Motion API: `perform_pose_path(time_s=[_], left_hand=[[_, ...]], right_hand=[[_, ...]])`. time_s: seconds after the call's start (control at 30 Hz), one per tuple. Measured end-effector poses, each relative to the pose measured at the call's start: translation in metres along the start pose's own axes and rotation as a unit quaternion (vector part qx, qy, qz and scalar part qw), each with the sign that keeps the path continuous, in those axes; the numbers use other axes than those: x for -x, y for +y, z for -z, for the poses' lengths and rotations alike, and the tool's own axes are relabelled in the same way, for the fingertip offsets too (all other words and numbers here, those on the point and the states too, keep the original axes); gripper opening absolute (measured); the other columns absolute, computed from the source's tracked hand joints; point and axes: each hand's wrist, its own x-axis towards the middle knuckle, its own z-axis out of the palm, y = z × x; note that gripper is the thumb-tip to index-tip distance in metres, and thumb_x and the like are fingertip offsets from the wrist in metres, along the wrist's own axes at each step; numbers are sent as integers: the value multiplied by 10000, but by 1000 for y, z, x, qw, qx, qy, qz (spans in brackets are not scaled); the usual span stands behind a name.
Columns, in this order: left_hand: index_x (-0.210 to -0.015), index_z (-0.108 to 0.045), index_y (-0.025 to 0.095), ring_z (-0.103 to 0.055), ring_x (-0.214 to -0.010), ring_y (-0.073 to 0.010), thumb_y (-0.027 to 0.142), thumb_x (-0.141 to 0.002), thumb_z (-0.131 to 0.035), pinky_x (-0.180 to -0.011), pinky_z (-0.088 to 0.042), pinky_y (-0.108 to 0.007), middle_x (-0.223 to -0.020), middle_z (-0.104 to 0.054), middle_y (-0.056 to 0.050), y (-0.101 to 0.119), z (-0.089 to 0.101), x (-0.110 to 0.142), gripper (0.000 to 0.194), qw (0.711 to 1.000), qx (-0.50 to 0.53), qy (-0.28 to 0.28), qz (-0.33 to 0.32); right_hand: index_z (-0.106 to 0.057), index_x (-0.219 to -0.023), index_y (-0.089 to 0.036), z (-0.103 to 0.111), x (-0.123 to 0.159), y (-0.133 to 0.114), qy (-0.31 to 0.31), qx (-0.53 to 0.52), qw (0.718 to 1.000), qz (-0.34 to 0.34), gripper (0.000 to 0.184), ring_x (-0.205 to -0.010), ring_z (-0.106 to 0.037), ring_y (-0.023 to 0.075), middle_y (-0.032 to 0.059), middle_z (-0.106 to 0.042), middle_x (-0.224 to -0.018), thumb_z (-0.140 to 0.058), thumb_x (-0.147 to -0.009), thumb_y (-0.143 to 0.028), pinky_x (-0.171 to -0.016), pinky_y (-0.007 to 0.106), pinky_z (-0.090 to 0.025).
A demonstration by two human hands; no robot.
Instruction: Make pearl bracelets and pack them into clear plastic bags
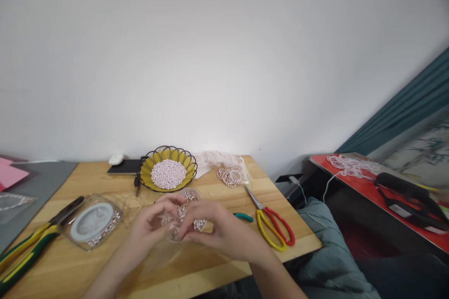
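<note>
My left hand (156, 224) and my right hand (212, 226) meet low in the middle of the view. Their fingers are pinched around a small see-through item (172, 230), shiny like thin plastic; its exact kind is blurred. Right behind the fingers sits a round tub of pinkish metallic beads (191, 195), partly covered by my hands. Farther back, a yellow basket with a black wire rim (145, 178) holds many pale pink beads (169, 174). The teal handle of a tool (243, 217) shows beside my right wrist.
Scissors with red and yellow handles (270, 224) lie right. Bead strands (229, 176) lie at the back. A clear box with a white spool (91, 222) and green-yellow pliers (33, 243) are left. White cord (352, 166) lies on a red surface (321, 162).
</note>
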Motion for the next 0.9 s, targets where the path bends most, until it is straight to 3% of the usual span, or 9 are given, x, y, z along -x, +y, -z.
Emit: perform_pose_path(time_s=[0.07, 0.13, 0.27, 0.33, 0.47, 0.6, 0.73, 0.83, 0.9], left_hand=[[-781, -704, 229, -600, -1236, -312, 466, -899, -701, -1075, -449, -470, -1355, -637, -79, 1, 6, -1, 265, 999, -17, -28, 11], [-927, -733, 257, -562, -1319, -315, 472, -933, -656, -1092, -464, -465, -1404, -621, -76, 2, 13, -2, 229, 998, -41, -45, 24], [-1311, -606, 349, -560, -1353, -276, 465, -1005, -525, -1094, -500, -442, -1409, -631, -57, 4, 27, 1, 337, 990, -135, 28, -7], [-1314, -608, 370, -537, -1381, -289, 453, -1005, -514, -1065, -528, -439, -1477, -578, -51, 4, 30, 5, 333, 972, -229, 32, -49], [-1330, -620, 398, -600, -1315, -326, 370, -928, -625, -1011, -562, -469, -1534, -528, -59, -2, 27, 9, 403, 909, -399, -24, -118], [-1203, -686, 332, -760, -984, -260, 235, -860, -612, -820, -615, -348, -1248, -730, -72, -11, 17, 3, 364, 891, -430, -53, -135], [-1037, -694, 250, -743, -639, -237, 245, -805, -596, -557, -545, -288, -867, -795, -56, -7, 6, -8, 252, 892, -435, -57, -104], [-805, -681, 246, -705, -542, -206, 230, -816, -539, -525, -488, -265, -669, -767, -10, -5, 4, -14, 143, 900, -419, -113, -50], [-708, -669, 244, -706, -546, -205, 230, -829, -518, -530, -465, -264, -637, -762, -10, -8, 8, -15, 194, 893, -436, -111, -18]], right_hand=[[-718, -878, -195, 4, 1, -3, -39, 29, 999, 6, 103, -868, -677, 165, 14, -741, -896, -679, -927, -113, -844, 292, -511], [-687, -923, -198, 7, 3, -5, -68, 81, 994, 1, 104, -870, -671, 164, 14, -735, -909, -628, -953, -118, -821, 278, -510], [-629, -963, -185, 7, 4, -5, -80, 249, 965, -29, 97, -854, -631, 182, 33, -711, -905, -554, -996, -134, -804, 292, -489], [-618, -976, -162, 4, 2, -2, -70, 341, 937, -37, 103, -853, -629, 197, 57, -715, -915, -531, -1000, -112, -856, 328, -475], [-624, -1014, -119, -6, -4, 11, -71, 481, 874, -8, 83, -843, -635, 234, 89, -731, -910, -543, -996, -119, -873, 369, -453], [-642, -1013, -110, -13, -6, 24, -82, 539, 836, 59, 67, -874, -636, 246, 91, -740, -934, -597, -991, -154, -879, 370, -450], [-640, -1040, -92, -20, -7, 32, -68, 561, 817, 111, 98, -859, -636, 242, 90, -736, -913, -566, -1017, -153, -896, 384, -450], [-641, -978, -113, -23, -6, 34, -62, 561, 816, 128, 99, -860, -641, 246, 88, -738, -882, -560, -1019, -153, -889, 395, -453], [-640, -944, -136, -19, -4, 34, -54, 522, 842, 125, 112, -858, -653, 235, 76, -747, -862, -566, -1017, -176, -907, 388, -455]])
